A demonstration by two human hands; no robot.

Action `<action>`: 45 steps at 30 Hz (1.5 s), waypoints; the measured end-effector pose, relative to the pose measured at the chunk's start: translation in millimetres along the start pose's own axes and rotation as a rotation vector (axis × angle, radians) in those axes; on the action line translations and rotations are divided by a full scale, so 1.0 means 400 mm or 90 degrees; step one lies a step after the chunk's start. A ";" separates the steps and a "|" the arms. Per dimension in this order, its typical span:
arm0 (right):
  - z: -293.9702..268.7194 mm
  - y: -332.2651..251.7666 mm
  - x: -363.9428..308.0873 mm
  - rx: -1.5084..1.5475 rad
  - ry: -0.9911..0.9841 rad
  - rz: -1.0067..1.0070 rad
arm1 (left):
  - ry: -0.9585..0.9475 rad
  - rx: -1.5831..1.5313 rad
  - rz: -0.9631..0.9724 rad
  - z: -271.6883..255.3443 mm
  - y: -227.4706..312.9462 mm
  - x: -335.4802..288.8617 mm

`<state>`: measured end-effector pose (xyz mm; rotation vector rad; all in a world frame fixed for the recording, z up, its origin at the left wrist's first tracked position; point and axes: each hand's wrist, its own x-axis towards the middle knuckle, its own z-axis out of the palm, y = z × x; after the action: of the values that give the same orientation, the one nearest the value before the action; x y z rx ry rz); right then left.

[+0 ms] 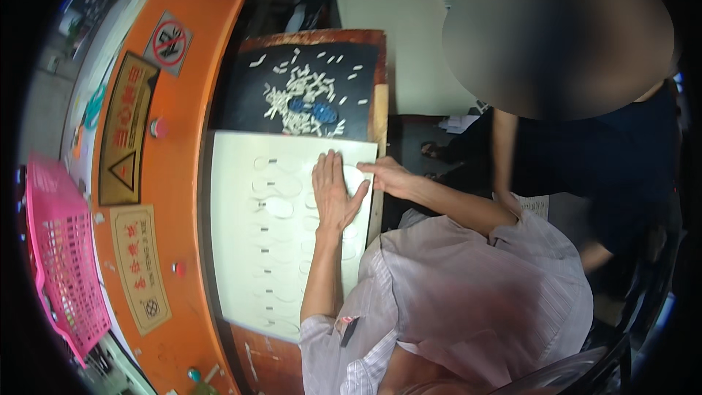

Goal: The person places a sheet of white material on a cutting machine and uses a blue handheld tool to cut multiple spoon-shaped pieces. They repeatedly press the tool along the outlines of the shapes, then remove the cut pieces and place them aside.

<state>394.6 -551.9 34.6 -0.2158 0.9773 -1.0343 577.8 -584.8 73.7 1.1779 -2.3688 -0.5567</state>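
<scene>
A large white sheet (234,168) lies in front of me, marked with rows of insole-shaped outlines and small dark slots. My left hand (335,194) rests palm down on it near its right side, fingers stretched out and thumb spread. At the sheet's right edge is my right hand (387,177), its thumb and fingers closed on the edge; the fingers beneath are hidden. One insole shape (279,208) left of my left hand looks whiter than the others. Just beyond the sheet, a heap of small white strips (300,91) lies on a black board (248,106) around a blue object (322,112).
An orange machine beam (175,175) with signs and red buttons (159,128) runs along the left. Past it stands a pink basket (69,249). More large pale sheets (417,44) lie at the far right. Another person in dark clothes (585,153) is close on my right.
</scene>
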 end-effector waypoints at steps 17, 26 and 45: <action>0.023 0.007 -0.083 -0.410 0.032 -0.016 | 0.455 -0.645 -0.293 -0.166 -0.010 -0.028; 0.038 0.095 -0.111 -0.051 -0.044 0.118 | -0.081 0.003 -0.015 -0.093 0.039 -0.156; 0.069 0.137 -0.075 0.137 -0.140 0.045 | 0.092 -0.168 -0.126 -0.053 0.029 -0.152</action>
<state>445.5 -506.3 36.6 -0.1137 0.6659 -1.0194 614.9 -532.0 85.1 1.2894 -2.0001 -0.7932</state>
